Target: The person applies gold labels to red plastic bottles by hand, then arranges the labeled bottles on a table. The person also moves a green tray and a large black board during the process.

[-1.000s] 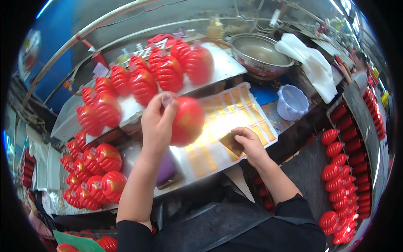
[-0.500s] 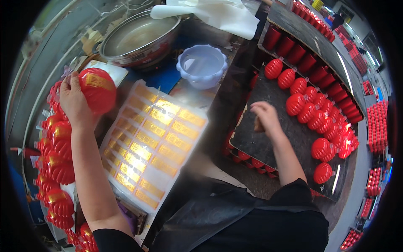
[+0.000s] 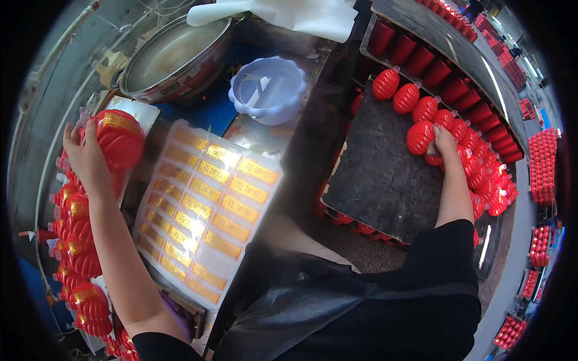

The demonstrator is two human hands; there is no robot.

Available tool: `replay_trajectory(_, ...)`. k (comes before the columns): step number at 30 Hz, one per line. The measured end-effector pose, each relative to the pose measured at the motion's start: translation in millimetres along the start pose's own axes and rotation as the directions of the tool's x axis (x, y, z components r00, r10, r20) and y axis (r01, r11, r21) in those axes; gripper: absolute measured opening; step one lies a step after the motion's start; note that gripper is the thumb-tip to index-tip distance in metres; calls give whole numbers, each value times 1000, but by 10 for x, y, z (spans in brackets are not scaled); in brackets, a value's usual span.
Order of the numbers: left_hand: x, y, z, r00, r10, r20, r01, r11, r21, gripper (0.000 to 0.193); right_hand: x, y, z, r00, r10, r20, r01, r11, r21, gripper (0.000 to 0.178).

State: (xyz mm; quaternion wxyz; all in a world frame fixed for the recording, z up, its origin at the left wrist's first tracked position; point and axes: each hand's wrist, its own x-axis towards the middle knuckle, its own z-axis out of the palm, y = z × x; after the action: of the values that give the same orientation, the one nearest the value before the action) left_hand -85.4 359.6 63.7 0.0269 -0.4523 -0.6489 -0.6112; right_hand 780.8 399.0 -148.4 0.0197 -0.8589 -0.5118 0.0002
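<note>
At the left, my left hand (image 3: 89,157) has its fingers about the neck end of a red, ribbed, lantern-shaped bottle (image 3: 122,143). A gold label lies across that bottle, and it sits at the far end of a row of similar labelled red bottles (image 3: 84,256). My right hand (image 3: 444,143), over on the dark board (image 3: 385,180) at the right, is closed at the neck end of another red lantern-shaped bottle (image 3: 419,138). No gold label shows on this one. Between my arms lies a sheet of gold labels (image 3: 208,210), with a few spots peeled bare.
Beyond the label sheet stand a pale scalloped bowl (image 3: 268,90) of liquid and a large metal basin (image 3: 174,57). White sheeting (image 3: 301,15) lies at the back. Several red bottles (image 3: 475,171) line the board's right side, beside a rack of red cups (image 3: 436,73).
My right hand has reached right and forward to a red bottle among the others. My left hand and its labelled bottle have shifted slightly left and lower. The whole view has turned a little.
</note>
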Motion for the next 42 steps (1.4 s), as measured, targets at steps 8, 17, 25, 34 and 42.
replay_trajectory(8,-787,369,-521,999,36,38,-32,995,-100,40,-313,-525,-88,989,-86,-119,79,995,-59,43)
replay_trajectory(17,-1779,365,-1079,939,-138,315,198,966,-166,25,-1527,-1440,-617,895,-417,-157,436,892,118,24)
replay_trajectory(25,-2455,633,-1512,534,67,843,130,979,-160,72,-3374,-3115,-2219,150,-987,61,684,148,714,18)
replay_trajectory(34,-3084,537,-2506,744,-413,526,625,151,-766,104,-5065,-5114,-2098,-123,-990,-67,219,-93,971,37)
replay_trajectory(42,-3065,-21,-3138,779,-626,-14,420,538,-731,76,-6022,-5452,-1421,-249,-964,91,97,69,993,55)
